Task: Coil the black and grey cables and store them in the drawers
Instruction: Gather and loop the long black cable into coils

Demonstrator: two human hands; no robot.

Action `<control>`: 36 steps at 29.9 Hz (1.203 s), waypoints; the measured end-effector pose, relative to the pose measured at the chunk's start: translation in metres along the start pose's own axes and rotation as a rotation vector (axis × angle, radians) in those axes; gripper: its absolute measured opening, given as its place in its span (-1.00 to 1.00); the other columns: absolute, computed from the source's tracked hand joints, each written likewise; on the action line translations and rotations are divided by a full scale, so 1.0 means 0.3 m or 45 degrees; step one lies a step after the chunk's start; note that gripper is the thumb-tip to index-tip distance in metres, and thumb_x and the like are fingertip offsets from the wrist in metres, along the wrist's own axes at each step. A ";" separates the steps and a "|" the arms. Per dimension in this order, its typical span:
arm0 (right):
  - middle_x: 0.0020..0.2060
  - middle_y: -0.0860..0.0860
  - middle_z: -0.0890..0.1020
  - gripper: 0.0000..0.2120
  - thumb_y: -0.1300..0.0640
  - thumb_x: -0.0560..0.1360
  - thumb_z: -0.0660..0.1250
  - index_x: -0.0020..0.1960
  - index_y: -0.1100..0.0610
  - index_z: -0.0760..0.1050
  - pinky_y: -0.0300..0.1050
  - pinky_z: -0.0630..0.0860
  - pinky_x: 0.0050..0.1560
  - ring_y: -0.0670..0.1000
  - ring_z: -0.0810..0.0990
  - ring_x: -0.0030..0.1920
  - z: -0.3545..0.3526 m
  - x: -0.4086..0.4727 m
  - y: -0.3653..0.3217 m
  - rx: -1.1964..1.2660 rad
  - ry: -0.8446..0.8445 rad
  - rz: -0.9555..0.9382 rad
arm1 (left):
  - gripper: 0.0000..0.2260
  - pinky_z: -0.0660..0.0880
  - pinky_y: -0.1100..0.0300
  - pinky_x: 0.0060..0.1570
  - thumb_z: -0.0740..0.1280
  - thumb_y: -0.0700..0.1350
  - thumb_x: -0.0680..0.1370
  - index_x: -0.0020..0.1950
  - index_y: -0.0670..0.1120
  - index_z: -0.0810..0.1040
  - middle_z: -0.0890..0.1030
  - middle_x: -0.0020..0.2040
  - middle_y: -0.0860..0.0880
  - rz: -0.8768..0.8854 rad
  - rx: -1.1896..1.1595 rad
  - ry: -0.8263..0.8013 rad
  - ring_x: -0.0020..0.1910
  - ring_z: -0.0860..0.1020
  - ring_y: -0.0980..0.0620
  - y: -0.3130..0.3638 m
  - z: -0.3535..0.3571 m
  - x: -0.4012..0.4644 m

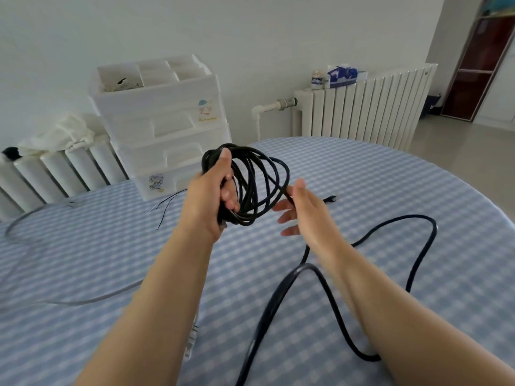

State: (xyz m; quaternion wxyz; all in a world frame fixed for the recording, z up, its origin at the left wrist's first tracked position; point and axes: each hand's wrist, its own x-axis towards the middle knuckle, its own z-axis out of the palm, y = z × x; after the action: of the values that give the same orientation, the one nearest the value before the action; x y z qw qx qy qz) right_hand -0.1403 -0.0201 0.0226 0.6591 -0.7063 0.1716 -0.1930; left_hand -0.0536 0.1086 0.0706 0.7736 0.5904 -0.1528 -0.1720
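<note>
My left hand (pixel 211 196) grips a bundle of black cable loops (pixel 256 185) held above the table. From the coil one strand of the black cable runs through my right hand (pixel 303 210), whose fingers are loosely extended around it. The loose black cable tail (pixel 418 246) snakes over the tablecloth to the right and back under my right forearm. A plug end (pixel 331 198) lies beyond my right hand. The grey cable (pixel 92 299) lies in a long curve on the left of the table. The white drawer unit (pixel 167 126) stands at the table's far edge, drawers closed.
The table wears a blue and white checked cloth (pixel 362 176). Thin dark wires (pixel 167 207) lie in front of the drawers. White radiators (pixel 362 107) line the wall, with a cloth (pixel 64 135) on the left one and a tissue pack (pixel 341 75) on the right one.
</note>
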 end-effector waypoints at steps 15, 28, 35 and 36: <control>-0.12 0.16 0.71 -0.45 -0.19 0.63 -0.02 0.02 0.20 0.58 0.10 0.64 -0.08 0.13 0.70 -0.09 -0.052 0.008 -0.024 0.320 -0.060 0.166 | -0.63 0.32 0.29 -0.53 0.24 -0.05 0.57 -0.43 -0.03 0.31 0.32 -0.57 0.06 -0.162 -0.171 -0.583 -0.64 0.27 0.14 -0.061 0.057 -0.044; -0.01 0.12 0.68 -0.25 -0.43 0.46 0.11 0.16 0.20 0.61 0.03 0.59 0.00 0.13 0.68 0.01 -0.112 0.022 -0.021 0.626 -0.318 0.476 | -0.61 0.32 0.27 -0.54 0.29 -0.05 0.56 -0.45 -0.04 0.28 0.32 -0.54 0.02 -0.365 0.113 -0.453 -0.64 0.24 0.11 -0.054 0.070 -0.044; -0.44 0.05 0.49 -0.35 -0.38 0.48 0.15 -0.17 0.22 0.60 -0.07 0.56 -0.35 0.01 0.50 -0.42 -0.038 -0.010 -0.041 0.468 0.160 0.180 | -0.66 0.28 0.31 -0.62 0.32 0.00 0.48 -0.43 -0.04 0.29 0.24 -0.62 0.09 -0.427 -0.247 -0.653 -0.69 0.22 0.17 -0.050 0.075 -0.059; -0.47 0.04 0.47 -0.35 -0.39 0.48 0.13 -0.19 0.21 0.59 -0.11 0.52 -0.41 -0.02 0.47 -0.45 -0.039 -0.009 -0.043 0.480 0.187 0.182 | -0.67 0.28 0.32 -0.63 0.32 0.05 0.48 -0.41 -0.04 0.32 0.25 -0.62 0.09 -0.414 -0.298 -0.693 -0.69 0.23 0.18 -0.053 0.080 -0.063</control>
State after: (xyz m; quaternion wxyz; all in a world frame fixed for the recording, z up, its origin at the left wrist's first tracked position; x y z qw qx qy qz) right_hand -0.1488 -0.0280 0.0360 0.7773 -0.5406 0.2298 -0.2254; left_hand -0.0824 0.0926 0.0608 0.7293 0.4467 -0.2370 -0.4608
